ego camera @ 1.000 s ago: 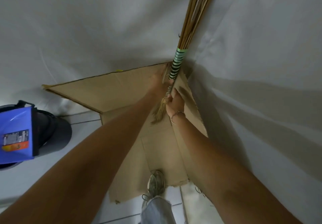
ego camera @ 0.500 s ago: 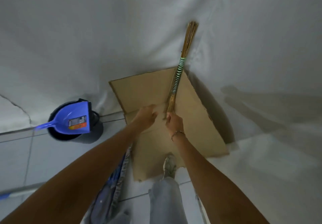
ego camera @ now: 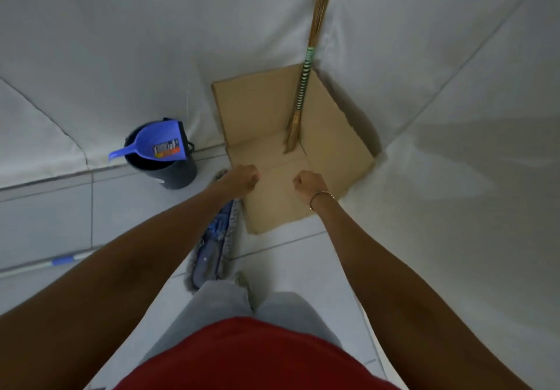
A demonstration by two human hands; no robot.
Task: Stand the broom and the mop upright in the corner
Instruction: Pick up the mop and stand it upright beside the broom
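Note:
The stick broom, with a green-and-black striped band, stands upright in the corner, resting on the cardboard that lines the corner. The mop lies on the floor: its blue flat head sits below my left arm, and its pale handle with a blue grip runs off to the left. My left hand and my right hand hover over the cardboard's floor flap, both curled into loose fists with nothing in them, well short of the broom.
A dark bucket with a blue dustpan on top stands against the left wall. White sheeting covers both walls. The floor is pale tile. My legs in grey trousers stand beside the mop head.
Both hands have let go of the broom and drawn back toward me with fingers curled. The broom stays leaning in the corner. The view has pulled back, showing the mop on the floor.

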